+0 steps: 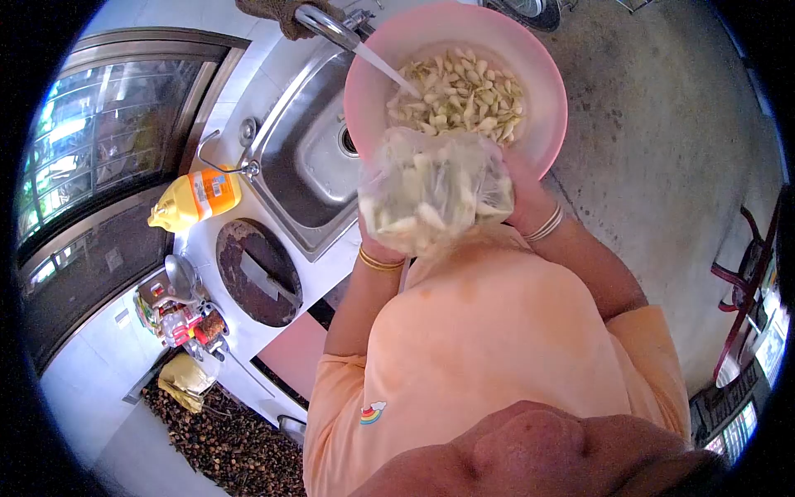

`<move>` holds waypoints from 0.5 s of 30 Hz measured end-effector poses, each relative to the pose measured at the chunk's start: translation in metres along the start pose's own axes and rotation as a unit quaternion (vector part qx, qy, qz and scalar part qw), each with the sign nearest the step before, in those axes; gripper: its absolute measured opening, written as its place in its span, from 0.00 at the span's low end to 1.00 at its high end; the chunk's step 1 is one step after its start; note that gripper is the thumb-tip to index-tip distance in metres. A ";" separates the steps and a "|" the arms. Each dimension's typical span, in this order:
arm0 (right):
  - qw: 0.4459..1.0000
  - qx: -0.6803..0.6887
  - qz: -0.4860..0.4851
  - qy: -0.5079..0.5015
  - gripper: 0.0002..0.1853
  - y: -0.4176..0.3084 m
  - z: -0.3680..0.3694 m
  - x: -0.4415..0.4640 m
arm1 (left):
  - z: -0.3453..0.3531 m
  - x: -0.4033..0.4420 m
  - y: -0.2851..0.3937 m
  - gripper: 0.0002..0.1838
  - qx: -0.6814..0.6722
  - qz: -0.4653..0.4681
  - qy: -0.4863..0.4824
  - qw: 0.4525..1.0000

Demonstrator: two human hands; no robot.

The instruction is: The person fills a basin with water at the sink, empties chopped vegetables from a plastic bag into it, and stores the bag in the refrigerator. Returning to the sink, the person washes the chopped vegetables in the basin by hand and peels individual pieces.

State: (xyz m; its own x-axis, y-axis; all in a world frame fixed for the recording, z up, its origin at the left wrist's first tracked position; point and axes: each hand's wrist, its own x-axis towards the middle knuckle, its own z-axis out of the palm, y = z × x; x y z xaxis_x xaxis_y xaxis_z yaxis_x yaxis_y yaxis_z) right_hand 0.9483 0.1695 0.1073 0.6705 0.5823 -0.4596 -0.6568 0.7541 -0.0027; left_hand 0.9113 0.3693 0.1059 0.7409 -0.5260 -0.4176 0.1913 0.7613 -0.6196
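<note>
Could spill pale pieces outside the pink basin (551,99) if tipped short; could overflow from the running tap (327,26). Held at the basin's near rim, between left hand (383,246) and right hand (525,197), both partly closed around it (fingertips mostly hidden): one clear bag (418,195). Also one basin, one tap, one yellow bottle (192,199), one round board (235,291); too many pieces to count.

Pale pieces (429,217) bulge a clear bag (389,178) by the basin (548,99).
</note>
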 end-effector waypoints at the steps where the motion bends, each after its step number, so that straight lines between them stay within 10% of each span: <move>1: 1.000 -0.002 -0.001 -0.004 0.20 0.000 -0.006 0.003 | 0.001 0.001 0.000 0.28 -0.041 -0.005 0.002 0.999; 2: 0.999 -0.018 -0.019 0.037 0.20 0.004 -0.019 0.007 | 0.003 0.003 0.000 0.28 -0.082 -0.010 0.004 0.997; 4: 0.996 -0.030 -0.035 0.079 0.20 0.006 -0.020 0.008 | -0.001 0.003 -0.002 0.29 0.380 0.056 -0.061 0.922; 15: 0.961 -0.144 -0.217 0.088 0.16 0.015 0.038 -0.006 | -0.022 -0.008 -0.004 0.33 0.435 0.072 -0.106 0.891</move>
State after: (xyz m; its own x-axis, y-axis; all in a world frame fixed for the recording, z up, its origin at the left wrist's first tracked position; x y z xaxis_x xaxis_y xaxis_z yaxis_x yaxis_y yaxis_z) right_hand 0.9478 0.1889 0.1440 0.8512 0.1526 -0.5022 -0.4135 0.7843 -0.4625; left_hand 0.8907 0.3618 0.0975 0.8855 -0.3854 -0.2594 0.4426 0.8697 0.2186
